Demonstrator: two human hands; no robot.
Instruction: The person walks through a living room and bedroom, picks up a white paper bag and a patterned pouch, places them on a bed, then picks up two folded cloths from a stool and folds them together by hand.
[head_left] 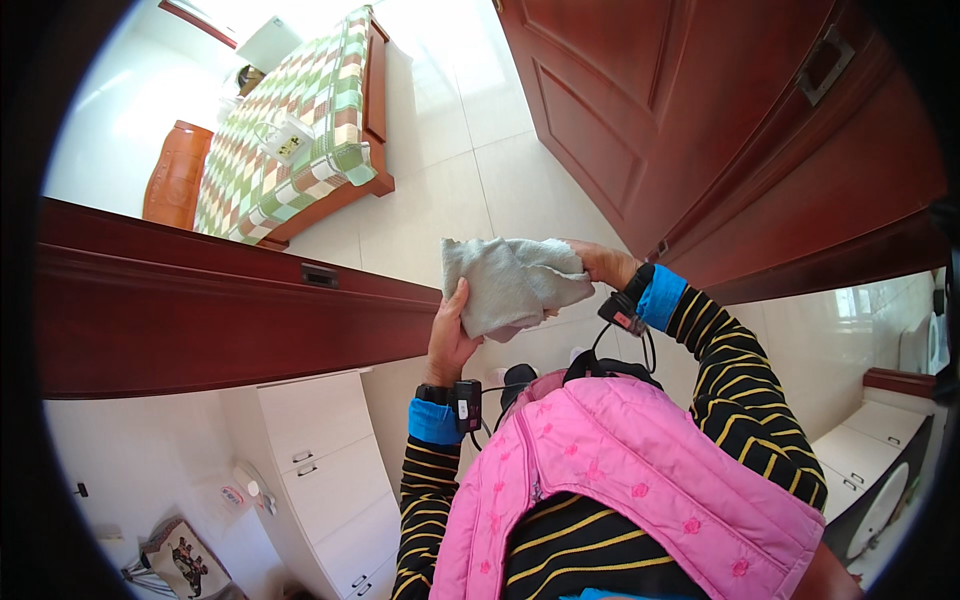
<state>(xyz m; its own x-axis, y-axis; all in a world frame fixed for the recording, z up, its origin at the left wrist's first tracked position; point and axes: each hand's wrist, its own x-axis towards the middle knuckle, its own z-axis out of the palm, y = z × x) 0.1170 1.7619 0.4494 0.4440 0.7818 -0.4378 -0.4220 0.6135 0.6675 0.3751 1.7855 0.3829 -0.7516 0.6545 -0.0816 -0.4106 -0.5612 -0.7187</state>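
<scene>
A pale grey-green cloth (510, 283), folded over itself, is held up between my two hands in front of my body. My left hand (452, 340) grips its lower left side, with the thumb lying on top of the fabric. At the upper right corner my right hand (603, 264) is closed on the cloth, and its fingers are partly hidden behind the folds. Both wrists carry dark straps with small black boxes and cables.
I stand at a doorway with a dark red frame (230, 310); a panelled red door (640, 110) stands at the right. Beyond is a bed (290, 160) with a checked cover and a white bag (288, 140). White cabinets (320, 470) are at lower left, others (865, 450) at lower right.
</scene>
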